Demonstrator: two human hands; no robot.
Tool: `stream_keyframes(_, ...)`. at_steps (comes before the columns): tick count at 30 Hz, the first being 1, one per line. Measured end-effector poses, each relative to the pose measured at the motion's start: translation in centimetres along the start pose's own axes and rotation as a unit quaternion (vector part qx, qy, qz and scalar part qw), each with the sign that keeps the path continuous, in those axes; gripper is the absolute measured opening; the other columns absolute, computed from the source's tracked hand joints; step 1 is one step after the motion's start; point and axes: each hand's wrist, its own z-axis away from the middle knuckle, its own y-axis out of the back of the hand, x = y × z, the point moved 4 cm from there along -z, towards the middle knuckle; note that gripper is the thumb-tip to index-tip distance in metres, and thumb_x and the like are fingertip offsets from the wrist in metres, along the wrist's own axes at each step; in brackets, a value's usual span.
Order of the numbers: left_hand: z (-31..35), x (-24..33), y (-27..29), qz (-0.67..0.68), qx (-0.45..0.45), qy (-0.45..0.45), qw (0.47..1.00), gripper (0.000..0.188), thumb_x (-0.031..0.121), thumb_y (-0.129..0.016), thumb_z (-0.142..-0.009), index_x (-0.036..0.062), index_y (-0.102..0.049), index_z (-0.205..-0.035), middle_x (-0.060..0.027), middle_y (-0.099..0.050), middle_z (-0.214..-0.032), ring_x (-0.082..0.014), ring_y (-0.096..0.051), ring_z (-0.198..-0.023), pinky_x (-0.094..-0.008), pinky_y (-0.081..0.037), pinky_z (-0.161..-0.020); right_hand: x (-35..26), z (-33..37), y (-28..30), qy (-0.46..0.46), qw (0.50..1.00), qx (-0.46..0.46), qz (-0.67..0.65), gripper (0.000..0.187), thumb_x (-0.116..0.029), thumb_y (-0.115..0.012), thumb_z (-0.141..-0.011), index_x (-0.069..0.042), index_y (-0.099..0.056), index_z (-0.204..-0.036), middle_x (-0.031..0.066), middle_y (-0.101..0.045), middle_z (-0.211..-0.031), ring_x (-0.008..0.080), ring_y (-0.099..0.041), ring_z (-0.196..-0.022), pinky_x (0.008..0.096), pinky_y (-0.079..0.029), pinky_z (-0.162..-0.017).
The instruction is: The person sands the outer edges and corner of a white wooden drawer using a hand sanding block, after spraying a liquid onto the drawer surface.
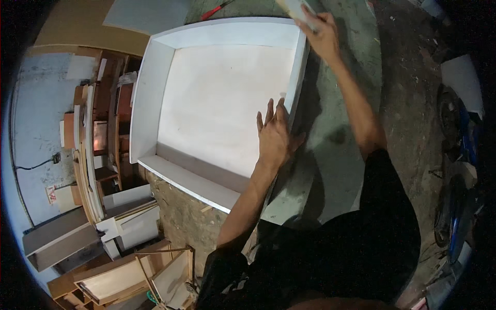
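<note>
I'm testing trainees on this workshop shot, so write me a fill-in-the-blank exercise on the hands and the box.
1. The left hand lies flat with fingers spread on the ____ panel of the white box.
2. The right hand grips a pale block at the box's far ____ corner.
3. The box's inner panel is coloured ____.

Missing words: bottom; right; white

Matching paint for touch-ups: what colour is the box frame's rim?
White, seen in the head view: box frame.
</note>
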Motion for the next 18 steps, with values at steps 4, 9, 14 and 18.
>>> stream_keyframes(4, 0.4, -0.6, 0.2, 0.010, -0.006, -0.002, 1.000, 0.107, 0.035, -0.088, -0.068, -0.0053, -0.027, -0.146, -0.0253, -0.043, -0.145, -0.0387, -0.030, -0.144, -0.0599, -0.025, -0.115, -10.2, 10.4, 3.3, -0.021, 0.987, -0.122, -0.104, 0.053, -0.038, -0.081, -0.079, -0.028, -0.067, -0.129, 0.0123, -0.052, -0.113, 0.0284, -0.052, -0.110, 0.0432, -0.046, -0.093)
stream_keyframes(9, 0.2, -0.2, 0.1, 0.013, -0.046, 0.007, 0.999, 0.111, 0.034, -0.089, -0.065, -0.0057, -0.025, -0.146, -0.0245, -0.039, -0.149, -0.0390, -0.029, -0.145, -0.0619, -0.025, -0.114, -3.6, 1.3, 1.4, 0.040, 0.997, -0.063, 0.025, 0.046, -0.038, -0.076, -0.084, -0.026, -0.068, -0.128, 0.0159, -0.056, -0.116, 0.0301, -0.055, -0.107, 0.0414, -0.047, -0.093)
stream_keyframes(14, 0.4, -0.3, -0.2, 0.020, -0.018, 0.004, 1.000, 0.110, 0.032, -0.090, -0.064, -0.0071, -0.026, -0.145, -0.0274, -0.050, -0.137, -0.0394, -0.032, -0.143, -0.0623, -0.027, -0.112, -3.5, 2.4, 0.1, -0.025, 1.000, -0.003, 0.016, 0.045, -0.033, -0.078, -0.083, -0.021, -0.069, -0.126, 0.0139, -0.056, -0.108, 0.0258, -0.055, -0.103, 0.0380, -0.048, -0.088)
stream_keyframes(18, 0.4, -0.3, 0.4, 0.023, 0.009, -0.015, 1.000, 0.112, 0.034, -0.091, -0.060, -0.0087, -0.029, -0.142, -0.0288, -0.055, -0.127, -0.0384, -0.036, -0.141, -0.0603, -0.031, -0.111, -11.7, 12.0, 4.2, -0.022, 0.985, -0.141, -0.093, 0.055, -0.041, -0.079, -0.080, -0.033, -0.064, -0.132, 0.0143, -0.053, -0.114, 0.0307, -0.053, -0.106, 0.0404, -0.046, -0.093)
